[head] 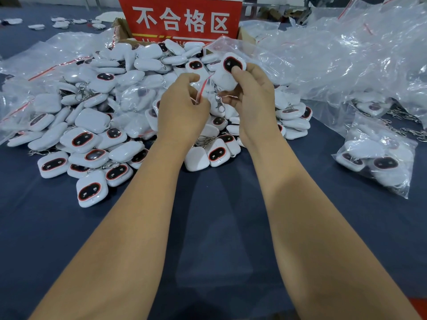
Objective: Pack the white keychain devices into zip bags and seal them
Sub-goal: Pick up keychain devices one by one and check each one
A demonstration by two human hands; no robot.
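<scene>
My right hand [250, 93] holds a white keychain device [228, 70] with a black, red-rimmed oval face, thumb pressed on that face. The device lies inside a clear zip bag [233, 46] that stands up behind it. Its metal clasp [219, 104] hangs below between my hands. My left hand [182, 105] pinches the bag's red-striped mouth [203, 87] just left of the device. Both hands hover above a large pile of loose white devices [92, 135] on the dark blue table [219, 227].
A red sign with white characters [182, 18] stands in a cardboard box behind the pile. Heaps of empty clear zip bags [346, 61] fill the right and far left. A filled bag of devices [379, 158] lies at the right.
</scene>
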